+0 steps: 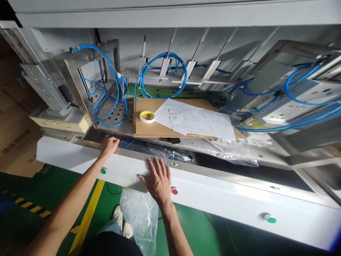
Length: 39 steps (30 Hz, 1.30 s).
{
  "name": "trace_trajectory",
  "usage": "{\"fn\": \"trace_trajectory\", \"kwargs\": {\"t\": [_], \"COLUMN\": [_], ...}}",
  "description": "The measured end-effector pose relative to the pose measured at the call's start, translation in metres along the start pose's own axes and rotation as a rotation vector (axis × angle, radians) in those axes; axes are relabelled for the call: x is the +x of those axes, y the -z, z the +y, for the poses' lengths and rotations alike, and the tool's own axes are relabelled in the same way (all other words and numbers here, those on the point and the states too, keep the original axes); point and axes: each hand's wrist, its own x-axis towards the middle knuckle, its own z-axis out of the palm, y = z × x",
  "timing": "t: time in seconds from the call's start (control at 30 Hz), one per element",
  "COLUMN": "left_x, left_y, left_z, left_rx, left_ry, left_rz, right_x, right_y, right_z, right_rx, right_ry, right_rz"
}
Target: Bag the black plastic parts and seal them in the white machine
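The left grip curls over the machine's front rail, touching the near end of a clear plastic bag lying just beyond it. The right grip lies flat, fingers spread, grasping nothing, on the white panel beside a red button. Beyond both sit a tape roll and papers on cardboard.

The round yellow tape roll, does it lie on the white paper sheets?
No, the round yellow tape roll lies on the brown cardboard sheet, just left of the white paper sheets.
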Motion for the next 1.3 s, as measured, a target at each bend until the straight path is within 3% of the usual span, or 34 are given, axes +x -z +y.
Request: {"fn": "trace_trajectory", "kwargs": {"t": [0.17, 0.37, 0.43, 0.53, 0.7, 0.83, 0.97, 1.07, 1.2, 1.3], "left_x": [0.011, 0.024, 0.015, -0.016, -0.073, -0.083, -0.079, -0.083, -0.100, -0.125], "left_y": [-0.002, 0.018, 0.024, 0.024, 0.006, -0.007, -0.008, 0.000, 0.009, 0.003], "left_z": [0.000, -0.019, -0.028, -0.039, -0.057, -0.068, -0.071, -0.073, -0.093, -0.121], "left_rx": [-0.029, -0.133, -0.139, -0.141, -0.133, -0.015, 0.016, -0.011, -0.121, -0.266], "left_ry": [0.063, 0.050, -0.012, -0.206, -0.557, -0.644, -0.670, -0.706, -0.731, -0.594], "left_rz": [0.031, 0.090, 0.137, 0.166, 0.020, 0.042, 0.099, 0.136, 0.240, 0.389], "right_x": [0.005, 0.008, 0.009, 0.010, 0.013, 0.016, 0.016, -0.001, -0.049, -0.101], "right_y": [0.004, 0.005, 0.003, 0.000, 0.009, 0.017, 0.025, 0.041, 0.059, 0.065], "right_z": [-0.007, -0.013, -0.014, -0.013, -0.014, -0.014, -0.021, -0.044, -0.086, -0.108], "right_rx": [0.008, 0.010, 0.009, 0.007, 0.020, 0.037, 0.040, 0.079, 0.286, 0.414], "right_ry": [-0.044, -0.112, -0.119, -0.135, -0.157, -0.167, -0.183, -0.170, -0.131, -0.193], "right_rz": [-0.062, -0.153, -0.166, -0.150, -0.225, -0.254, -0.202, -0.090, -0.002, 0.034]}}
